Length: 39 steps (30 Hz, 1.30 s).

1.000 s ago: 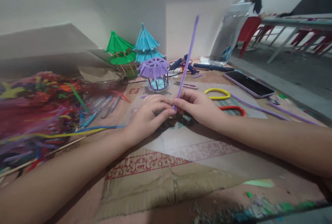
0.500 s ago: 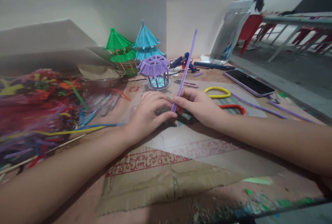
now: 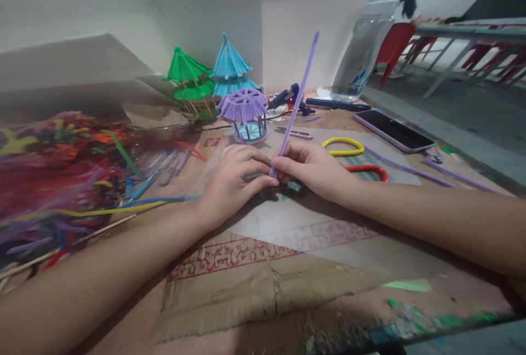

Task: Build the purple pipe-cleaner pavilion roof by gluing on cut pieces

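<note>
A purple pipe cleaner (image 3: 299, 97) stands up at a slant, its lower end between both hands. My right hand (image 3: 314, 171) pinches it between thumb and fingers. My left hand (image 3: 242, 174) is closed on the bottom end with thumb and fingertips. Behind the hands sits a small purple pavilion (image 3: 243, 106) with an open ring roof and a pale blue base. A blue tiered pavilion (image 3: 230, 64) and a green one (image 3: 187, 70) stand farther back. Scissors with one yellow and one red handle loop (image 3: 344, 147) lie beside my right hand, partly hidden.
Cardboard (image 3: 213, 295) and a clear sheet cover the tabletop under my hands. A blue glue gun (image 3: 290, 97), small snips (image 3: 295, 133), a phone (image 3: 394, 130) and a water bottle (image 3: 357, 53) lie or stand behind. Colourful pipe cleaners (image 3: 53, 163) pile up at left. A person sits far right.
The purple pipe cleaner reaches a little higher and tilts slightly more to the right. Both hands stay in nearly the same place, still holding its lower end.
</note>
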### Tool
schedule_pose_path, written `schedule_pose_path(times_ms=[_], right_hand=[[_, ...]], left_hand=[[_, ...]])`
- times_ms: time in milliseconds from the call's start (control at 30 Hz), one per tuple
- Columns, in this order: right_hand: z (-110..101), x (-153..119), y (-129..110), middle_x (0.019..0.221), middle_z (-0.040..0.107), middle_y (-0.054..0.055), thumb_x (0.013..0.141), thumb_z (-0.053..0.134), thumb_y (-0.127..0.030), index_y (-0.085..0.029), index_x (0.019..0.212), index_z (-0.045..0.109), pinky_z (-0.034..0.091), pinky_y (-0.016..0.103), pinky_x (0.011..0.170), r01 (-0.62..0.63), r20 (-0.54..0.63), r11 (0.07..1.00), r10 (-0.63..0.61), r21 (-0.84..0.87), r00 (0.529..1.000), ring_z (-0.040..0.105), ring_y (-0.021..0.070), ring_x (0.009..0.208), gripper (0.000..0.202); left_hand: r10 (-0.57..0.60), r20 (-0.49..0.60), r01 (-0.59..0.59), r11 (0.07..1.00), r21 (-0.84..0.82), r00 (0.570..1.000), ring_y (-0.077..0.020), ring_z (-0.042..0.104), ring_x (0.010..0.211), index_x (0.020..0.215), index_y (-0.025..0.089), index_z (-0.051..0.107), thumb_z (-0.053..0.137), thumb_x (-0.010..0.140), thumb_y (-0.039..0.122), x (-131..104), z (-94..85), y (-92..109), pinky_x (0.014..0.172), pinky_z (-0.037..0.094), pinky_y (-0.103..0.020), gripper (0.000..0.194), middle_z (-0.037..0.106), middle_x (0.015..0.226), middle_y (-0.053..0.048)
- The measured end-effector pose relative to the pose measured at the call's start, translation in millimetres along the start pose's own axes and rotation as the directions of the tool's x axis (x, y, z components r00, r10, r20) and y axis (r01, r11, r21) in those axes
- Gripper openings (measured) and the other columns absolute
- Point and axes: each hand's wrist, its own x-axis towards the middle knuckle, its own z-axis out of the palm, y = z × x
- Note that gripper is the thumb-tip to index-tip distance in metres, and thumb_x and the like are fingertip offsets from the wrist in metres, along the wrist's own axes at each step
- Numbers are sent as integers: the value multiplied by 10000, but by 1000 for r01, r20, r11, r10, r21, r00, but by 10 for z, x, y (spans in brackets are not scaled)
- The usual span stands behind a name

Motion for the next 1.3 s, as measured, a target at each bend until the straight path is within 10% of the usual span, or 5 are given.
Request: schedule_pose_path(times_ms=[367, 1300], right_hand=[[-86, 113, 98, 656, 605, -2, 844, 702, -500, -189, 759, 612, 434, 277, 560, 0, -67, 975, -16, -223, 998, 544, 133, 603, 335], [-27, 81, 89, 678, 610, -12, 868, 700, -504, -190, 774, 593, 405, 260, 543, 33, -32, 985, -39, -168, 999, 537, 118, 601, 345]], left_hand=[[-246, 134, 273, 929, -252, 960, -202, 701, 1015, 961, 209, 774, 566, 1005, 325, 75, -5, -50, 940, 541, -374, 242, 775, 1066, -56], [-236, 223, 302, 893, -334, 946, -214, 715, 980, 872, 244, 802, 614, 950, 298, 95, 17, -88, 933, 558, -393, 210, 791, 1030, -34]])
